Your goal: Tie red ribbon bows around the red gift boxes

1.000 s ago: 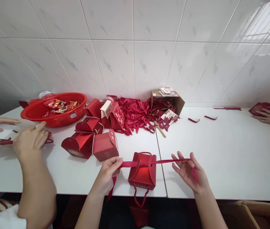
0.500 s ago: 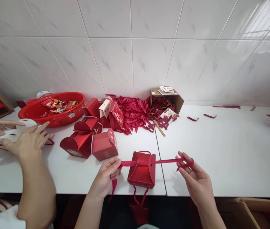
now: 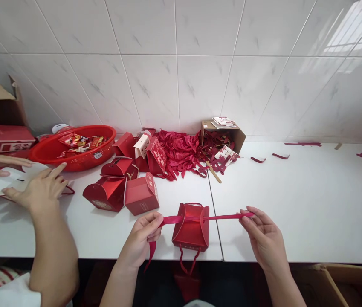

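A small red gift box [image 3: 192,232] stands at the near edge of the white table [image 3: 296,204], its cord handle hanging over the edge. A red ribbon [image 3: 222,217] runs through the slots in its top flaps. My left hand [image 3: 142,241] pinches the ribbon's left end, whose tail hangs down over the edge. My right hand [image 3: 264,238] pinches the right end and holds the ribbon taut and level.
Several folded red boxes [image 3: 121,187] lie left of centre. Behind them are a red basket of sweets [image 3: 72,147], a heap of red ribbons [image 3: 181,151] and a tipped cardboard box [image 3: 224,134]. Another person's hands [image 3: 38,187] press flat card at the left. A carton [image 3: 343,283] sits below right.
My right hand closed its fingers on the ribbon's right end, taking in the loose tail. The other person's hands shifted over a white card. A hand at the far right left the view.
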The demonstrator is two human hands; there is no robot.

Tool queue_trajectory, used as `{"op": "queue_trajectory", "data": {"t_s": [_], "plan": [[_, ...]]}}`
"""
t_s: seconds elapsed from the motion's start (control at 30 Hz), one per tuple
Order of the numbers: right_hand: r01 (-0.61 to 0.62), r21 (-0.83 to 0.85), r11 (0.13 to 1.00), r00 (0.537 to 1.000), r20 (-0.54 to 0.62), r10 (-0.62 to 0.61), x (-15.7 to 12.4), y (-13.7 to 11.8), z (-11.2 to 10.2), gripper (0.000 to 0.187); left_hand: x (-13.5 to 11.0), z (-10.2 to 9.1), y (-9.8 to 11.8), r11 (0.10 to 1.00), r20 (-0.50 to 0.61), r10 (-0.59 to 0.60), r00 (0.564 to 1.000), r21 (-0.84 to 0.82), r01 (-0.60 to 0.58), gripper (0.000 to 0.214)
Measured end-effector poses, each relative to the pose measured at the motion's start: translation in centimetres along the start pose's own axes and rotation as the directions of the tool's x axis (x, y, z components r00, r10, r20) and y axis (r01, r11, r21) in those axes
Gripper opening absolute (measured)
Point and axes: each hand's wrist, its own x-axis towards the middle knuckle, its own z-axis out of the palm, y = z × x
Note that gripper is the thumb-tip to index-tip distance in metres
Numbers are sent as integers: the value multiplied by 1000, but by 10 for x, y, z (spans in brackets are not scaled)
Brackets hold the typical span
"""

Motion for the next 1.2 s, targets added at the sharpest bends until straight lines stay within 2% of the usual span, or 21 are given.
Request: {"op": "queue_trajectory", "data": {"t_s": [0.23, 0.4, 0.53, 0.67, 0.73, 0.8, 0.83, 0.87, 0.9, 0.93, 1.0, 1.03, 1.1, 1.13, 1.17, 1.2], "plan": [[84, -34, 996, 996, -32, -85, 10, -9, 8, 35, -4, 1, -1, 994, 23, 49, 999, 96, -51, 36], [123, -194, 973, 991, -28, -131, 15, -10, 9, 32, -3, 2, -3, 967, -32, 70, 997, 248, -60, 36], [141, -341, 930, 989, 12, -146, 18, 2, 4, 29, 0, 2, -10, 891, -43, 92, 995, 451, -62, 35], [96, -478, 873, 995, 73, -70, 19, 21, -1, 36, 6, -3, -23, 849, -52, 99, 994, 526, -57, 32], [105, -520, 848, 994, 90, -68, 17, 27, -2, 46, 7, -7, -28, 830, -133, 207, 969, 549, -102, 29], [114, -553, 825, 993, 54, -102, 13, 29, -4, 54, 4, -11, -30, 791, -233, 374, 898, 586, -177, 27], [111, -570, 814, 993, 22, -120, 10, 27, -5, 54, 1, -13, -30, 764, -267, 438, 858, 613, -200, 27], [104, -584, 805, 991, -3, -131, 8, 25, -6, 52, -3, -15, -28, 739, -277, 471, 838, 642, -204, 27], [98, -593, 799, 992, -5, -125, 5, 22, -8, 48, -9, -16, -26, 720, -259, 466, 846, 666, -193, 26], [89, -597, 797, 995, 22, -94, 1, 19, -8, 44, -14, -16, -24, 707, -213, 421, 882, 686, -171, 26], [52, -605, 794, 987, 155, 53, -5, 13, -7, 43, -26, -15, -21, 698, -69, 253, 965, 703, -133, 25], [31, -614, 789, 959, 240, 149, -9, 12, -4, 45, -30, -13, -21, 705, 10, 165, 986, 698, -125, 23], [14, -633, 774, 872, 387, 301, -15, 12, 3, 48, -35, -10, -23, 737, 114, 58, 992, 665, -120, 20], [16, -633, 774, 837, 432, 336, -17, 15, 8, 49, -36, -9, -25, 758, 128, 40, 991, 642, -114, 20], [14, -625, 781, 820, 454, 349, -19, 18, 12, 48, -36, -8, -27, 781, 120, 34, 992, 616, -102, 21], [-2, -606, 796, 823, 451, 346, -21, 23, 16, 48, -34, -8, -30, 804, 96, 30, 995, 588, -81, 23]]}}
